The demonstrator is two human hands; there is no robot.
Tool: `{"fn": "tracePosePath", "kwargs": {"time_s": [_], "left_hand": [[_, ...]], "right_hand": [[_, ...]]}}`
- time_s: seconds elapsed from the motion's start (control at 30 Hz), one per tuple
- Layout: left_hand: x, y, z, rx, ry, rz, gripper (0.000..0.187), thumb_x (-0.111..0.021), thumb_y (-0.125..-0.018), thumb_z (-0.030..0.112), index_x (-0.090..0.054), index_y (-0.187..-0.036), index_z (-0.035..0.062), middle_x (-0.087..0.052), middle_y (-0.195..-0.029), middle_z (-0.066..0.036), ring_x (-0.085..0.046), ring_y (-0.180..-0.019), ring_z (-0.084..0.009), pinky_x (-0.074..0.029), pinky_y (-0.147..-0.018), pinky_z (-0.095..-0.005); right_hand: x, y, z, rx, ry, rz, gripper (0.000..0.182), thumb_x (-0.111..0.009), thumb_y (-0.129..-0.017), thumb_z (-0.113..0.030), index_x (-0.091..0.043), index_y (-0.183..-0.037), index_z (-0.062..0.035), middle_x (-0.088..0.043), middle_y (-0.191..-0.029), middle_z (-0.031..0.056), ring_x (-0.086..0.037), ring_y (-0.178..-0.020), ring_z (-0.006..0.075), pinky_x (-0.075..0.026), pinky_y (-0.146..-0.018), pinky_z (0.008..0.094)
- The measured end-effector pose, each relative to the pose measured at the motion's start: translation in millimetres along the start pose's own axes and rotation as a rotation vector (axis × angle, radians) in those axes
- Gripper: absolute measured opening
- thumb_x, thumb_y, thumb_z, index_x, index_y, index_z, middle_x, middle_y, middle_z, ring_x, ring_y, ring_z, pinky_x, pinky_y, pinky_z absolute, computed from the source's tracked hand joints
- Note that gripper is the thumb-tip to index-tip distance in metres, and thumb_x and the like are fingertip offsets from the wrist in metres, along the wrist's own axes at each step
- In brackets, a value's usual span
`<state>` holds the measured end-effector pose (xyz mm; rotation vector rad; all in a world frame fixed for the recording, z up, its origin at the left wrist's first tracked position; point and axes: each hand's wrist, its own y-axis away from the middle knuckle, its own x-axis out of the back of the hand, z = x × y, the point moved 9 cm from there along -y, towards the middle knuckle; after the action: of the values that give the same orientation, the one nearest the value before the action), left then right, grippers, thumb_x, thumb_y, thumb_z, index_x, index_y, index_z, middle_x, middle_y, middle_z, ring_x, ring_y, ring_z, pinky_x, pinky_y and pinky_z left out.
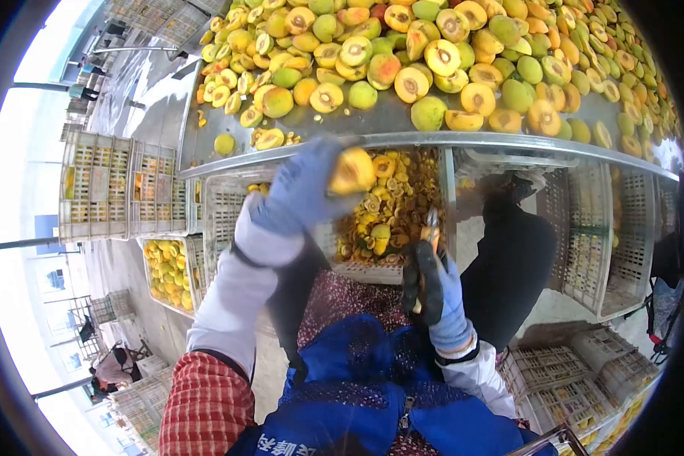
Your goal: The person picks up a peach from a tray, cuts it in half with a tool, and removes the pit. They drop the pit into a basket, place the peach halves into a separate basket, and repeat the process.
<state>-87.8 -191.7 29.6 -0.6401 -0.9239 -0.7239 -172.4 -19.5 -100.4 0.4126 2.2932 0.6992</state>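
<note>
My left hand (300, 186), in a blue-grey glove, is closed around a yellow peach half (353, 172) with its cut face showing. It is raised at the table's front edge, slightly blurred by motion. Lower and to the right, my right hand (434, 285), in a blue glove with dark fingers, grips a small pitting tool (433, 229) with orange handles and a metal tip pointing up. Between the hands, beneath the table edge, a crate (372, 273) holds peach scraps and pits (380, 216).
A metal table (228, 129) carries a large heap of whole and halved peaches (441, 57). Plastic crates (95, 186) are stacked at left, beside a crate of peaches (169, 272). More crates (570, 395) stand at lower right. My knees flank the scrap crate.
</note>
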Motion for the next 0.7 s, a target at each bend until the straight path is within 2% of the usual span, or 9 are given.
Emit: {"fn": "tracePosePath", "kwargs": {"time_s": [0.03,0.17,0.27,0.33,0.4,0.47,0.5,0.57,0.7], "left_hand": [[-11.6,8.9,19.6,0.027,0.066,-0.162,0.069,-0.077,-0.059,0.017,-0.047,-0.120,0.0073,-0.055,-0.108,-0.016,-0.053,-0.100,-0.0341,-0.043,-0.086,-0.0388],[-33.8,39.0,78.4,-0.128,0.186,-0.327,0.073,-0.077,-0.061,0.019,-0.043,-0.124,0.0039,-0.053,-0.116,-0.016,-0.050,-0.106,-0.0321,-0.039,-0.092,-0.0381],[-29.8,51.2,74.7,-0.027,0.505,-0.099,0.070,-0.073,-0.068,0.020,-0.040,-0.126,0.0003,-0.051,-0.117,-0.016,-0.051,-0.108,-0.0272,-0.038,-0.093,-0.0347],[-42.0,65.9,61.0,0.284,1.161,0.176,0.060,-0.069,-0.076,0.018,-0.041,-0.125,-0.0026,-0.051,-0.117,-0.013,-0.049,-0.108,-0.0213,-0.038,-0.092,-0.0305],[-47.5,72.4,62.0,0.271,1.171,0.298,0.046,-0.060,-0.085,0.021,-0.045,-0.121,-0.0030,-0.053,-0.109,-0.009,-0.050,-0.102,-0.0168,-0.040,-0.088,-0.0284],[-63.4,88.7,41.5,0.431,1.325,0.418,0.038,-0.051,-0.091,0.026,-0.049,-0.116,-0.0025,-0.056,-0.102,-0.008,-0.054,-0.094,-0.0153,-0.043,-0.083,-0.0270],[-61.4,92.0,43.6,0.477,1.313,0.450,0.038,-0.046,-0.094,0.031,-0.051,-0.112,-0.0018,-0.057,-0.100,-0.007,-0.055,-0.089,-0.0126,-0.044,-0.079,-0.0253],[-61.3,98.9,41.8,0.472,1.328,0.462,0.037,-0.046,-0.094,0.031,-0.051,-0.112,-0.0014,-0.057,-0.099,-0.007,-0.055,-0.088,-0.0125,-0.045,-0.078,-0.0251],[-57.7,103.2,56.1,0.435,1.373,0.412,0.038,-0.046,-0.094,0.031,-0.051,-0.112,-0.0018,-0.057,-0.100,-0.007,-0.055,-0.091,-0.0132,-0.045,-0.079,-0.0256]], "right_hand": [[-2.5,-3.7,-1.3,-0.005,0.005,0.002,0.025,-0.050,-0.091,-0.032,-0.051,-0.091,-0.0066,-0.047,-0.056,0.0017,-0.044,-0.039,0.0115,-0.035,-0.033,0.0232],[-20.0,1.5,-20.2,0.046,-0.030,-0.051,0.023,-0.051,-0.091,-0.031,-0.051,-0.093,-0.0083,-0.046,-0.056,-0.0001,-0.043,-0.040,0.0097,-0.034,-0.032,0.0220],[-23.9,11.8,-6.4,-0.006,-0.038,-0.129,0.022,-0.052,-0.090,-0.031,-0.051,-0.095,-0.0099,-0.046,-0.057,-0.0009,-0.043,-0.041,0.0083,-0.034,-0.033,0.0208],[-26.7,19.9,6.5,0.060,-0.261,-0.060,0.021,-0.053,-0.090,-0.030,-0.051,-0.098,-0.0104,-0.047,-0.058,-0.0005,-0.044,-0.042,0.0077,-0.034,-0.034,0.0206],[-26.4,22.4,8.9,0.248,-0.164,-0.045,0.023,-0.054,-0.089,-0.022,-0.049,-0.108,-0.0095,-0.049,-0.063,-0.0002,-0.044,-0.043,0.0094,-0.036,-0.036,0.0229],[-17.8,18.4,10.6,0.287,0.197,-0.109,0.040,-0.055,-0.085,-0.007,-0.042,-0.121,0.0014,-0.054,-0.111,0.0140,-0.056,-0.091,0.0211,-0.049,-0.073,0.0363],[-10.3,22.9,8.4,0.287,0.200,-0.113,0.040,-0.055,-0.085,-0.007,-0.042,-0.121,0.0014,-0.054,-0.111,0.0140,-0.056,-0.091,0.0211,-0.049,-0.073,0.0363],[-25.4,51.9,-20.7,0.714,0.926,-0.137,0.034,-0.055,-0.083,-0.008,-0.046,-0.114,0.0023,-0.058,-0.097,0.0191,-0.058,-0.084,0.0301,-0.048,-0.068,0.0380],[-57.3,89.3,-56.0,0.792,1.096,-0.108,0.030,-0.055,-0.081,-0.016,-0.048,-0.104,0.0005,-0.055,-0.076,0.0229,-0.056,-0.068,0.0405,-0.044,-0.057,0.0433]]}}
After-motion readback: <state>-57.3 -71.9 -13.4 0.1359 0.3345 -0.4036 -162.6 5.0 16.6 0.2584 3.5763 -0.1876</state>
